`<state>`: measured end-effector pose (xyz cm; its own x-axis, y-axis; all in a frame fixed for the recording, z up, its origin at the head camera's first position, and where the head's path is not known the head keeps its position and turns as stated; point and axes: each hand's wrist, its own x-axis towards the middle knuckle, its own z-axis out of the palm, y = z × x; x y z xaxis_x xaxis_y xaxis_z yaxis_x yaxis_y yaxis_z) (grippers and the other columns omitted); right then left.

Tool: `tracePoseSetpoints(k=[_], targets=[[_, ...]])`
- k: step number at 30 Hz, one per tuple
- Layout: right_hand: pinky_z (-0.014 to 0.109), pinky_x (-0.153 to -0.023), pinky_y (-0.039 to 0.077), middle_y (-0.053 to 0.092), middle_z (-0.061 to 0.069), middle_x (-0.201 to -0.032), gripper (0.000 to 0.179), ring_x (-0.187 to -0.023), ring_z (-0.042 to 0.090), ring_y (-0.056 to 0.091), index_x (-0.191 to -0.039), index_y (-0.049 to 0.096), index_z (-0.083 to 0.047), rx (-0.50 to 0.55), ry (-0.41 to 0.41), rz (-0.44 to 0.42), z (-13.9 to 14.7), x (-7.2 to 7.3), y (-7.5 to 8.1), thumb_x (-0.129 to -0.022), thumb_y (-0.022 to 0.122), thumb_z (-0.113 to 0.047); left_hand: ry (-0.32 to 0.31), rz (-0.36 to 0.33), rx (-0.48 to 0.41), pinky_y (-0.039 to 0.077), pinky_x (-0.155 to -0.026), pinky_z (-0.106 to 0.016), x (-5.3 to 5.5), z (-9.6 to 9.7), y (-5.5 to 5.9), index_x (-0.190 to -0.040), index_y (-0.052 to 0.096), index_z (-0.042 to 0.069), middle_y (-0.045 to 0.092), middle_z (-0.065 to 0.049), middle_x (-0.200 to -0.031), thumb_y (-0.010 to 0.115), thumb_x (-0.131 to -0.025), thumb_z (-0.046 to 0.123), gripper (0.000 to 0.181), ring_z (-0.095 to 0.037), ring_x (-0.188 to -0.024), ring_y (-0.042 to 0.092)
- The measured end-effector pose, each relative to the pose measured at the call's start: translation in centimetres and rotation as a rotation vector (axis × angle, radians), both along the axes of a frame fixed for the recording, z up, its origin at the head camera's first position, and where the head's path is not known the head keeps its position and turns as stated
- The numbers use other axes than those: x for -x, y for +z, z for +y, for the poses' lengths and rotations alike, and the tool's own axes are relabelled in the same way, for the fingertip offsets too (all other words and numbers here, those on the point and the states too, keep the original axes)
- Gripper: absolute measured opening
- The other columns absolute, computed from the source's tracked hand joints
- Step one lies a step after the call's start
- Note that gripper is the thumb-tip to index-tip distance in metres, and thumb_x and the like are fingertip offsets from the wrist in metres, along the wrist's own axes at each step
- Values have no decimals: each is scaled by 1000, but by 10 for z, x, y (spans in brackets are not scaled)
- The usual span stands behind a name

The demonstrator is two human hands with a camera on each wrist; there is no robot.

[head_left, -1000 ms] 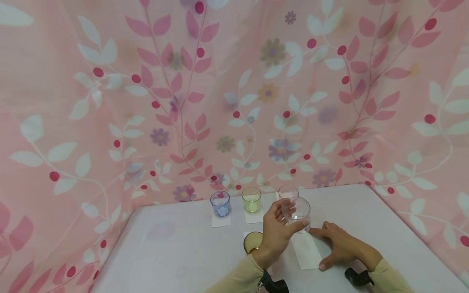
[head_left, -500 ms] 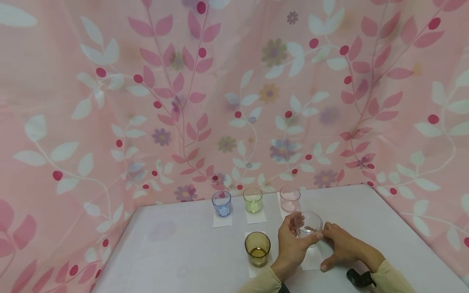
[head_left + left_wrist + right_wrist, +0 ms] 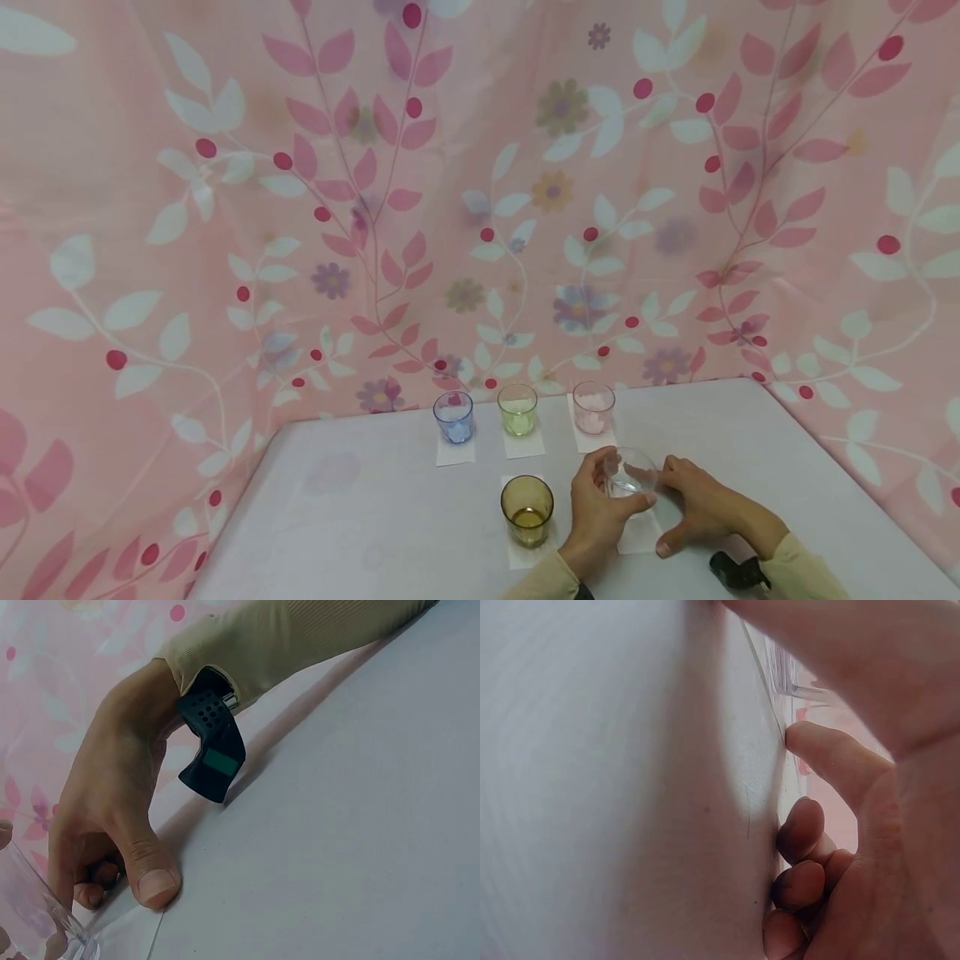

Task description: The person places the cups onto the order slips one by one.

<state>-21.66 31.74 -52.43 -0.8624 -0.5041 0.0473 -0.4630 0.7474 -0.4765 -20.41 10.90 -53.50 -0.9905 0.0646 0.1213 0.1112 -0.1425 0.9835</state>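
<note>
My left hand (image 3: pixel 597 510) holds a clear glass (image 3: pixel 632 477) by its sides, over a white paper slip (image 3: pixel 637 537). Beside it, my right hand (image 3: pixel 708 510) touches the slip with thumb and index finger spread apart. The left wrist view shows the right hand's thumb (image 3: pixel 155 883) at the slip's edge, and part of the clear glass (image 3: pixel 34 915) in the lower left corner. In the right wrist view, the index fingertip (image 3: pixel 801 736) meets the slip's edge while the other fingers curl against the table. Whether the glass base touches the slip cannot be told.
An amber glass (image 3: pixel 527 510) stands on a slip left of my left hand. Farther back stand a blue glass (image 3: pixel 454 418), a green glass (image 3: pixel 517 411) and a pink glass (image 3: pixel 593 408), each on its own slip. A floral curtain (image 3: pixel 480 192) hangs behind the white table (image 3: pixel 352 517).
My left hand has brought the clear glass rightward and down toward the near paper slip, uncovering the amber and pink glasses. The right hand has stayed nearly in place.
</note>
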Motion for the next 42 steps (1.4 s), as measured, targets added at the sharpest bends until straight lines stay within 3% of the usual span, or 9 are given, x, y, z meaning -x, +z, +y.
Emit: tracePoseSetpoints(k=[3,16,25,30,37,42], targets=[[22,-73,33,42,-5,-96,86,-89,4,37,-131,72,-8,-1,-6,-6,0,0,1,-65,98,-56,-18,20,0,51,-107,-25,2,-2,-4,-131,65,10,71,-7,-128,92,-66,-5,72,-24,-124,66],[22,-73,32,43,-5,-96,95,-89,4,36,-140,67,-7,-1,-10,-14,-1,0,2,-65,98,-56,-134,51,4,48,-112,-26,8,-10,-13,-138,59,11,67,-5,-133,91,-69,-2,77,-25,-129,63],[22,-73,32,42,-6,-95,83,-89,3,36,-128,71,-10,14,-6,-8,-1,1,1,-65,98,-56,-155,58,57,46,-115,-31,7,-13,-12,-137,59,18,67,-3,-135,91,-72,1,75,-25,-132,61],[21,-73,32,42,-6,-95,83,-89,3,36,-128,71,-10,12,-14,-5,-1,1,0,-64,99,-56,-159,71,89,44,-118,-32,6,-14,-11,-140,57,15,66,-2,-138,92,-73,3,77,-23,-135,60],[22,-70,30,42,-6,-95,99,-88,3,35,-148,62,-15,4,2,4,0,1,-1,-65,98,-56,-158,101,119,42,-118,-30,4,-16,-8,-146,51,21,59,-7,-149,93,-72,5,86,-24,-139,56],[23,-69,30,43,-5,-95,99,-88,3,35,-152,59,-21,16,6,-20,0,0,-3,-67,97,-54,-123,159,197,40,-118,-33,-1,-20,5,-152,46,27,51,1,-156,95,-74,15,93,-19,-142,50]])
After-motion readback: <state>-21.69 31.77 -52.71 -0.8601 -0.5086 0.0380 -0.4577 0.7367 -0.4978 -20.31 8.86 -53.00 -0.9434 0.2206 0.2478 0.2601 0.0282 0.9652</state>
